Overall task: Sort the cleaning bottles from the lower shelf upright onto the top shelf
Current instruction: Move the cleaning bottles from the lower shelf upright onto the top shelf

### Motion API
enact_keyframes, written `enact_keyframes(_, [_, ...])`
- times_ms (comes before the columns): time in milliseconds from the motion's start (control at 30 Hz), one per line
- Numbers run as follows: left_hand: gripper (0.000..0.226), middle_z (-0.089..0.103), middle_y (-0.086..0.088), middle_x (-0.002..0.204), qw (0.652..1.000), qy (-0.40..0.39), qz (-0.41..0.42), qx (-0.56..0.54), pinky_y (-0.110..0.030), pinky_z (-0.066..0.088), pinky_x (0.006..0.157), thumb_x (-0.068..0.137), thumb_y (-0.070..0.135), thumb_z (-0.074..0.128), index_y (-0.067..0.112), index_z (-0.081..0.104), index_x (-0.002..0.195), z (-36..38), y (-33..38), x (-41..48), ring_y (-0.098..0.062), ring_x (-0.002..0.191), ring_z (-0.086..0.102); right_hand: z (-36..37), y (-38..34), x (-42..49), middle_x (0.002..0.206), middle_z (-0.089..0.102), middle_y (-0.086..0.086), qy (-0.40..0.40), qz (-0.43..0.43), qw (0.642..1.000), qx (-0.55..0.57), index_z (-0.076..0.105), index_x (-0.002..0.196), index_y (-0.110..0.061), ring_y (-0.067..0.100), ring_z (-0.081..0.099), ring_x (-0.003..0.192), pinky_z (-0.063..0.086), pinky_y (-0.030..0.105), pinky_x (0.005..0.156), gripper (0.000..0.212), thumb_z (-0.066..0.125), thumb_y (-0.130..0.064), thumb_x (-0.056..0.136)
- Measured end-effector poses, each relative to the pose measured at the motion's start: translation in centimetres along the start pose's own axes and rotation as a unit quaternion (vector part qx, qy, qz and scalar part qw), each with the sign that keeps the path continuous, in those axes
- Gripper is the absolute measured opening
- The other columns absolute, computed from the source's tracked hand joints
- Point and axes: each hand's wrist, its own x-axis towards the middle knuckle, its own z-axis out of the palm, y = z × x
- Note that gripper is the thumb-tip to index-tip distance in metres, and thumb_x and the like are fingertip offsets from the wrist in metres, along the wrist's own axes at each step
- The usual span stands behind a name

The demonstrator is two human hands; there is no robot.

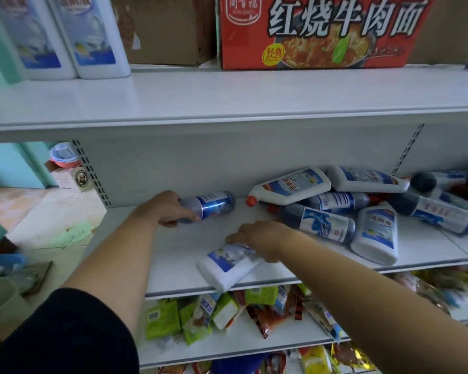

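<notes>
— Where was the dark blue bottle [214,205]?
— It lay on its side at the back left of the lower shelf [189,238]. Its long axis ran left to right, with the rounded base to the right. The left hand [170,209] was curled round its neck end, so the cap was mostly hidden.
— And the right hand [262,238]?
— Its fingers were bent down over the upper part of a white bottle [227,265], gripping it. That bottle lay flat and slanted, with its squared base toward the front left, reaching the shelf's lip.
— Materials?
— Both were smooth plastic with glossy blue-and-white labels. The white one was flattened, the dark one round.
— The rest?
— A loose pile [327,222] of both sorts lay to the right, the bottles on their sides and pointing every way. Two white bottles [92,36] stood upright on the top shelf [227,95], near a brown box [168,28] and a red noodle carton [322,31].
</notes>
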Motion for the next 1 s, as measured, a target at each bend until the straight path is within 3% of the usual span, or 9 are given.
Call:
enact_keyframes(133, [0.043,0.073,-0.010,0.077,0.998,0.043,0.018,0.030,-0.024,0.049,0.056,0.064,0.044,0.090,0.011,0.071,0.085,-3.7,0.1,-1.6,-0.018,0.059,0.065,0.2,-2.2,0.7,0.153,0.035,0.006,0.041,-0.002,0.998,-0.038,0.027,0.154,-0.038,0.035,0.042,0.132,0.040,0.052,0.105,0.070,0.063,-0.027,0.095])
enact_keyframes(267, [0.053,0.075,-0.010,0.076,0.996,0.040,0.030,0.069,-0.024,0.047,0.056,0.047,0.049,0.091,0.015,0.077,0.084,-6.0,0.2,-3.2,-0.018,0.060,0.064,0.2,-2.8,1.5,0.146,0.039,0.014,0.100,0.190,0.956,0.202,0.033,0.148,-0.015,0.035,0.046,0.129,0.047,0.044,0.096,0.072,0.057,-0.050,0.090])
enact_keyframes(367, [0.049,0.075,-0.007,0.092,0.992,0.068,0.062,0.084,-0.030,0.051,0.072,0.057,0.042,0.093,0.014,0.077,0.095,-6.5,0.5,-3.9,-0.023,0.085,0.069,0.9,-3.0,2.3,0.134,0.049,0.008,0.035,0.266,0.898,0.348,0.034,0.144,-0.012,0.026,0.057,0.109,0.046,0.033,0.082,0.090,0.053,-0.071,0.079])
enact_keyframes(433, [0.048,0.073,-0.005,0.099,0.990,0.088,0.086,0.067,-0.032,0.050,0.077,0.063,0.034,0.093,0.012,0.074,0.102,-6.0,0.9,-4.0,-0.024,0.092,0.066,1.3,-3.3,2.7,0.120,0.053,0.007,0.012,0.280,0.865,0.417,0.033,0.138,-0.008,0.019,0.058,0.089,0.047,0.029,0.070,0.088,0.059,-0.069,0.080])
enact_keyframes(533, [0.056,0.069,-0.003,0.105,0.990,0.114,0.083,-0.024,-0.029,0.048,0.076,0.063,0.029,0.094,0.011,0.070,0.110,-4.4,0.9,-3.5,-0.020,0.093,0.063,1.8,-2.8,3.7,0.122,0.052,0.012,0.026,0.297,0.786,0.542,0.037,0.135,-0.004,0.022,0.066,0.082,0.056,0.031,0.060,0.089,0.080,-0.054,0.074])
enact_keyframes(633, [0.061,0.069,-0.003,0.108,0.979,0.132,0.068,-0.142,-0.024,0.044,0.075,0.062,0.023,0.096,0.011,0.069,0.114,-1.8,0.7,-2.4,-0.017,0.093,0.061,2.2,-2.3,4.3,0.120,0.062,0.014,0.021,0.295,0.726,0.621,0.051,0.130,-0.012,0.027,0.072,0.085,0.063,0.038,0.069,0.099,0.094,-0.045,0.048])
enact_keyframes(733, [0.042,0.069,0.001,0.092,0.947,0.149,0.041,-0.283,-0.021,0.045,0.066,0.066,0.014,0.093,0.015,0.069,0.102,0.4,1.6,-2.1,-0.013,0.081,0.061,2.5,-1.9,4.3,0.115,0.067,0.013,0.025,0.298,0.712,0.636,0.054,0.126,-0.011,0.026,0.073,0.083,0.063,0.036,0.066,0.094,0.095,-0.039,0.046])
enact_keyframes(833, [0.050,0.071,-0.004,0.092,0.916,0.164,0.016,-0.365,-0.023,0.044,0.064,0.060,0.022,0.095,0.009,0.073,0.103,1.1,2.6,-1.3,-0.017,0.077,0.063,2.2,-1.7,3.4,0.113,0.063,0.013,0.039,0.309,0.698,0.644,0.045,0.128,-0.007,0.026,0.072,0.085,0.061,0.032,0.060,0.089,0.094,-0.032,0.057])
enact_keyframes(1000, [0.070,0.072,-0.006,0.101,0.880,0.181,0.030,-0.438,-0.039,0.059,0.082,0.042,0.043,0.081,0.021,0.066,0.107,1.9,3.9,-0.1,-0.023,0.093,0.070,2.3,-0.8,2.2,0.115,0.058,0.013,0.081,0.295,0.722,0.620,0.022,0.132,-0.009,0.030,0.066,0.102,0.060,0.041,0.084,0.093,0.088,-0.019,0.068])
